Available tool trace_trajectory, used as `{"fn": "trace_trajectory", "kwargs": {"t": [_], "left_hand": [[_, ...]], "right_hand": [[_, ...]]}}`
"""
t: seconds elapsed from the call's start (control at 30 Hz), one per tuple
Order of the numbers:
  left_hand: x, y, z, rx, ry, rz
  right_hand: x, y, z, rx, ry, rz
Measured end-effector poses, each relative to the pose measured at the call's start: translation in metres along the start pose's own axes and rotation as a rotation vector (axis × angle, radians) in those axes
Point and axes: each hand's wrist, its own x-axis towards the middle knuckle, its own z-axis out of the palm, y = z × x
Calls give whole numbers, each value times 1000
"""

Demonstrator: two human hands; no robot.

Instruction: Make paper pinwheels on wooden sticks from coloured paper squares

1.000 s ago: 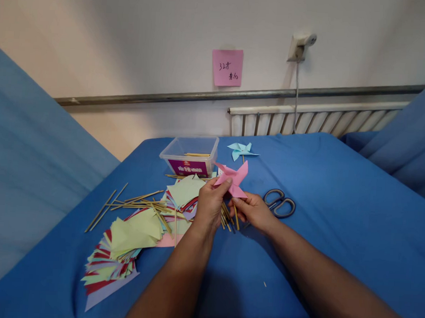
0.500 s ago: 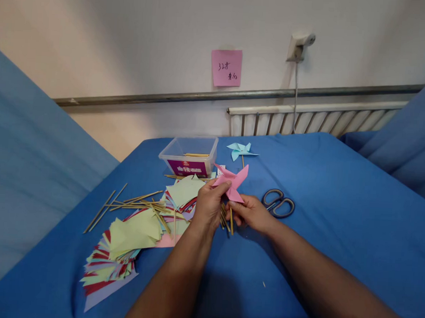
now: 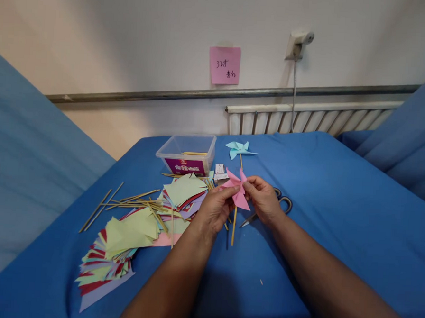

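Between my hands is a pink paper pinwheel (image 3: pixel 241 197), with a thin wooden stick (image 3: pixel 234 226) running down below it. My left hand (image 3: pixel 215 206) pinches the pinwheel from the left, its thumb on the paper near the middle. From the right, my right hand (image 3: pixel 263 197) grips a blade close to the centre between thumb and fingers. Scissors (image 3: pixel 284 204) lie partly hidden behind my right hand, blades pointing left. Behind the pink one, a light blue pinwheel (image 3: pixel 238 149) on its own stick lies on the table.
A clear plastic box (image 3: pixel 187 150) with a purple label stands at the back, sticks inside. Small white boxes (image 3: pixel 219 169) sit beside it. Loose wooden sticks (image 3: pixel 135 202) and stacks of coloured paper (image 3: pixel 133 231) spread across the left of the blue cloth (image 3: pixel 337 222).
My right hand has moved up from the stick to the pinwheel's blades. The pinwheel has turned and shifted slightly right and down, and more of the stick shows below it.
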Motion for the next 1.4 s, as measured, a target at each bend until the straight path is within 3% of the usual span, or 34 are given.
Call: {"fn": "trace_trajectory", "kwargs": {"t": [0.23,0.5,0.7,0.9,1.1,1.4], "left_hand": [[-1,4,3,-60,2,-42],[-4,4,6,-94,60,-117],[-2,-1,4,-54,-4,-90],[-1,-1,2,-60,29,-65],[1,-1,1,-35,32,-72],[-1,1,3,-58,50,-57]], "right_hand": [[-2,-5,-1,236,-137,118],[-3,-8,2,130,-77,28],[-3,-5,2,60,-23,-8],[-2,-8,-1,68,-78,7],[-3,-11,2,12,-21,-40],[-4,-9,0,-44,-59,-88]]}}
